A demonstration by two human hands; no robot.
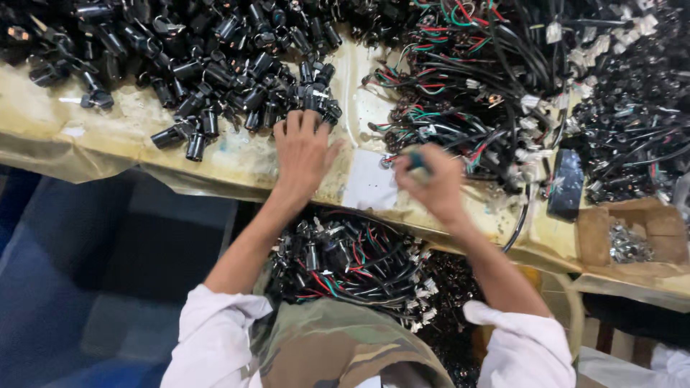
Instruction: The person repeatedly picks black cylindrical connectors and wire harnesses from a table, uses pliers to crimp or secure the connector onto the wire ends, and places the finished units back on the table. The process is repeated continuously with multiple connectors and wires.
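left hand (303, 151) reaching black plugs (215, 68), right hand (431, 183) gripping teal-handled tool (417, 159)

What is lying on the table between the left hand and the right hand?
In the head view, a white paper sheet lies on the table between the left hand and right hand.

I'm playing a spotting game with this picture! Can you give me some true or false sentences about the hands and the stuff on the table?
1. The left hand reaches into a pile of black cylindrical plugs. True.
2. The right hand is empty. False: it grips a small teal-handled tool.
3. The wire bundles are all yellow. False: they are black, red, green and white.
4. A cardboard box of small metal parts sits at the table's right end. True.
5. More wired parts lie in the person's lap. True.
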